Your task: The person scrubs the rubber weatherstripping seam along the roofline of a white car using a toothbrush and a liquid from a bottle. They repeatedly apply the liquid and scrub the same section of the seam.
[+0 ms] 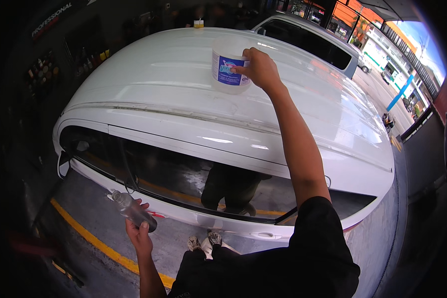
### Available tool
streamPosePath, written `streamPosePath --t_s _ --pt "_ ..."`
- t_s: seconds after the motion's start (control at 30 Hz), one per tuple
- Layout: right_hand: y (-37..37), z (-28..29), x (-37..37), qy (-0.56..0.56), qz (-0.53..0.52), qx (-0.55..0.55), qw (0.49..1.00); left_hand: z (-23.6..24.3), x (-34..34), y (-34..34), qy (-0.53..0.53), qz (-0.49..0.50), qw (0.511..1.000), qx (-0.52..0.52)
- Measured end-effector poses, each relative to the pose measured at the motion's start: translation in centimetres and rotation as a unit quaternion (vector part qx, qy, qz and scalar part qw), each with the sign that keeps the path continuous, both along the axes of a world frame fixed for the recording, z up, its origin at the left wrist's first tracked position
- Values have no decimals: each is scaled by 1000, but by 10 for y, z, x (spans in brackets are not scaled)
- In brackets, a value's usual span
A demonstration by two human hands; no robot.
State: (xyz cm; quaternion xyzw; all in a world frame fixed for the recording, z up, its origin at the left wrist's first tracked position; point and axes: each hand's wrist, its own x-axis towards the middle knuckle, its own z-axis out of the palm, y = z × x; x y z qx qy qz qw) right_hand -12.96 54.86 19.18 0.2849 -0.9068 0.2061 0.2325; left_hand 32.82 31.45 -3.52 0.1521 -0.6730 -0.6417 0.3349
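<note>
My right hand (261,70) is stretched out over the white car roof (164,74). Its fingers grip the right side of a translucent plastic tub (221,82) with a blue and white label. The tub looks upright; whether its base touches the roof I cannot tell. Low on the left, beside the car's side windows, my left hand (140,232) is wrapped around a see-through bottle (129,206) that is darker toward its lower end. The bottle leans, its neck pointing up and left. A small red piece (156,214) shows next to the bottle.
The white car (203,119) stands right in front of me, its dark side window (184,184) reflecting my body. A small yellow and white box (198,23) sits at the roof's far edge. Another vehicle (308,39) is parked behind. A yellow line (102,251) marks the floor.
</note>
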Motion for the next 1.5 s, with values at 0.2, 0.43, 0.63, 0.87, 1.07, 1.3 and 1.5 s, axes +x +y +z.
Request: streamPosePath --t_s 0.2,0.43,0.63,0.87,1.07,1.3,1.5 --pt "80 7 51 -25 43 -106 993 -11 -8 18 -6 -43 999 9" --pt "249 63 179 -119 26 -1 993 -4 -30 51 -3 -122 990 64" --pt "375 98 264 -159 -190 211 945 -24 -43 71 -21 -204 972 112" --pt "394 78 243 -116 -185 455 863 -28 -39 78 -40 -267 949 164" --pt "313 81 222 -118 -120 510 843 -36 -7 50 -26 -229 961 152" --pt "155 98 200 -72 1 384 920 -18 51 11 -7 -128 977 171" --pt "93 84 166 -8 82 68 994 -11 89 -9 40 -51 990 126"
